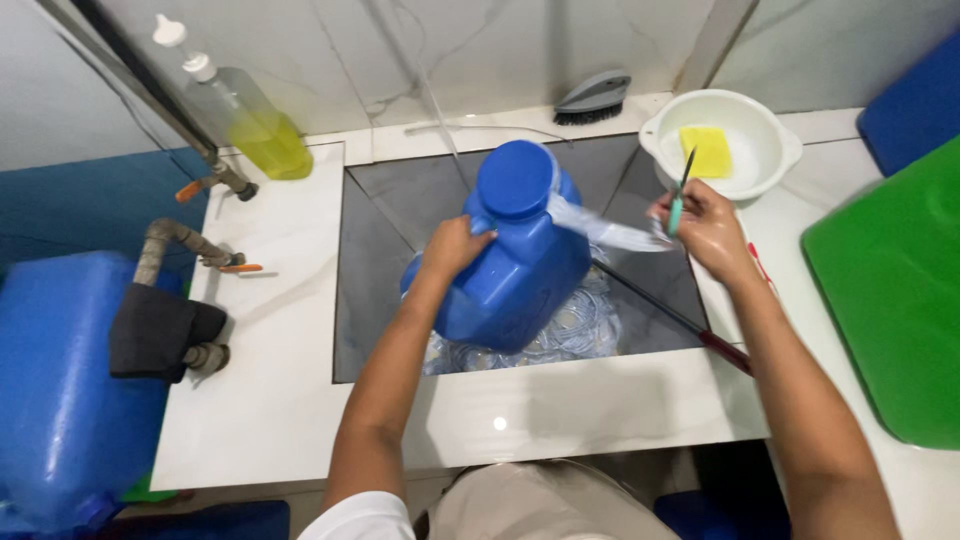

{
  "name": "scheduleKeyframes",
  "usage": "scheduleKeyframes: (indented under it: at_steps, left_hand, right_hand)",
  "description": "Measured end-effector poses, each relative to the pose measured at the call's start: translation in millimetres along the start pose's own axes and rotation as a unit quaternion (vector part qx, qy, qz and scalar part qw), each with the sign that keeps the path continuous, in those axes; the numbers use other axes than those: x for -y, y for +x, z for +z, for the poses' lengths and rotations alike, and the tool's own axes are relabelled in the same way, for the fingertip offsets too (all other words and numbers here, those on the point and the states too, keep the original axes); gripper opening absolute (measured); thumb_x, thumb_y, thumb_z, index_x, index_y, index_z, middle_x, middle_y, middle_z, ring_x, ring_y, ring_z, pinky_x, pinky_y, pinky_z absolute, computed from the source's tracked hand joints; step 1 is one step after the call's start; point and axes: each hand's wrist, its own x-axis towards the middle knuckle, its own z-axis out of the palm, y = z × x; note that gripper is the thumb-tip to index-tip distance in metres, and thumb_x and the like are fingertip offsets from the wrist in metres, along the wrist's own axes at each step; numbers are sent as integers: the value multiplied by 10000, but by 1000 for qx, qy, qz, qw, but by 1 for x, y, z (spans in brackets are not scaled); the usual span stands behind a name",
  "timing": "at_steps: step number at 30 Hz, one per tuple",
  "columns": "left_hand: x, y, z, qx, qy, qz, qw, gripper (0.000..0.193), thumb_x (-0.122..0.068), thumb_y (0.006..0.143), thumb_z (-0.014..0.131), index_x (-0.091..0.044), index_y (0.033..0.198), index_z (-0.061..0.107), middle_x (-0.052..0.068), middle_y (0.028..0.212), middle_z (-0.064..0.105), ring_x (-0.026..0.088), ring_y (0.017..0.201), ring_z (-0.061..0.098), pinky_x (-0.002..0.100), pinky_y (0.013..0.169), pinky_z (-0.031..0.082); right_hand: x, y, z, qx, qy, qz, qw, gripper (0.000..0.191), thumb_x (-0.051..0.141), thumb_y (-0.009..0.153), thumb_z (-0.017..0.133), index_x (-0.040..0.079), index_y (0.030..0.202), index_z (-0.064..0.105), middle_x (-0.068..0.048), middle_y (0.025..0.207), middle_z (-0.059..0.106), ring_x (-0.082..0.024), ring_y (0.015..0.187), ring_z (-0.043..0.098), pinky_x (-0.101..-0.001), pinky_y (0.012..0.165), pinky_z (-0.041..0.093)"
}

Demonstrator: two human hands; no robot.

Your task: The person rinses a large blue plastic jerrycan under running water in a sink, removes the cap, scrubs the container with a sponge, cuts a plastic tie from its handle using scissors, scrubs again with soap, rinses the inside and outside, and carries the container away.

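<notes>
The left hand (455, 247) is gripping a blue jug (510, 255) tilted over the sunken grey basin (375, 250) mid-counter. The right hand (705, 225) is closing around a green-handled blade (680, 195) and clear plastic film (610, 232). The jug's base is hiding crumpled plastic (580, 330) beneath.

Head view: from above, looking steeply down, close over the sink (380, 260)
Facing: toward the back wall (330, 60)
</notes>
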Motion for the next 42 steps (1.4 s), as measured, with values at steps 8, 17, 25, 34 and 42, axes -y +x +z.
scheduleKeyframes:
  at_steps: [8,17,25,34,42]
  left_hand:
    - [71,-33,-28,-48,-44,-57,996,515,-482,804,809,-14,1001,724,273,958,727,452,941,707,523,815,549]
    - [30,-16,15,-56,-620,-234,747,45,-23,843,657,1,840,619,113,666,588,245,554,608,405,471,587]
    - [-11,13,27,-229,-746,-264,568,72,29,842,630,46,814,566,148,654,585,253,526,595,419,470,550]
    - [-42,4,40,-238,-754,-259,554,77,-17,846,610,-6,795,553,101,618,537,220,478,542,413,438,510]
    - [-53,0,57,-329,-726,-266,542,107,-18,827,576,51,757,535,128,635,547,224,470,544,411,414,511]
  right_hand:
    - [-39,12,-51,-111,-141,-17,984,166,12,964,714,49,1018,561,-53,980,685,-89,816,623,-278,635,506]
    - [-32,52,86,-162,258,-138,942,238,-42,986,730,45,1084,531,-88,959,692,-131,744,635,-278,639,516]
    - [-13,-1,102,6,-163,13,986,210,217,974,731,27,1038,668,-165,847,720,-131,634,640,-277,566,498]
    - [-24,-110,138,265,452,346,778,736,686,982,476,-9,856,684,-221,778,733,-126,399,517,-195,322,349]
    - [-18,-123,166,81,501,286,813,758,731,974,453,17,806,644,-73,655,643,-97,413,459,-217,338,309]
